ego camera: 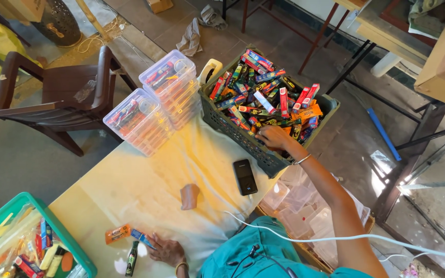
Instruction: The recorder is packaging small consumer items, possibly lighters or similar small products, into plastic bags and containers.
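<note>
My right hand reaches into a dark grey crate heaped with several small colourful boxes and packets. Its fingers lie on the packets by the crate's near wall, and what they grip is hidden. My left hand rests flat on the cloth-covered table at the near edge, fingers spread. Its fingertips touch a small blue box. An orange packet and a small dark bottle lie just left of it.
A black phone and a small brown object lie mid-table. Two stacks of clear lidded boxes stand at the far edge. A green basket of items sits at left, a dark chair beyond. A white cable crosses my chest.
</note>
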